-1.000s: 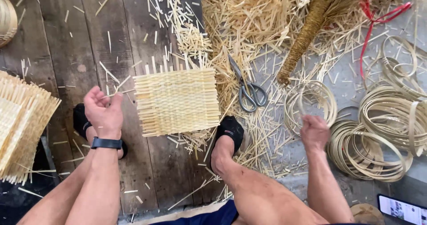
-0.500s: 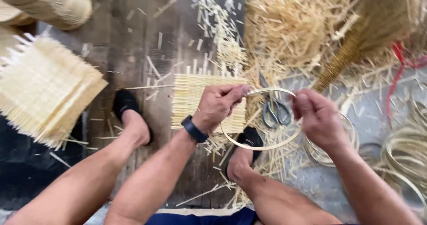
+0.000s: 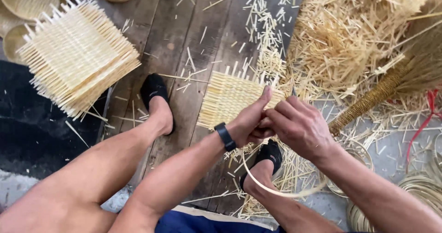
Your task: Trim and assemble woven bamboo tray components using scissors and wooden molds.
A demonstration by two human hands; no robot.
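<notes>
My left hand (image 3: 251,122), with a black watch at the wrist, and my right hand (image 3: 298,126) meet above a square woven bamboo mat (image 3: 228,97) on the floor. Both hands pinch a thin bamboo hoop (image 3: 271,190), whose loop hangs down below them over my right foot in a black shoe (image 3: 268,155). The hoop's top is hidden inside my fingers. My left foot (image 3: 156,99) rests on the planks left of the mat.
A stack of woven mats (image 3: 76,53) lies at the left, round baskets (image 3: 25,2) behind it. Bamboo offcuts (image 3: 350,35) pile up at the upper right beside a broom (image 3: 391,83). Coiled bamboo hoops (image 3: 414,191) lie at the lower right.
A second ago my hands were apart, the right reaching toward the hoops. Then both held a hoop wide. Now they have come together and the hoop hangs lower. The view has shifted.
</notes>
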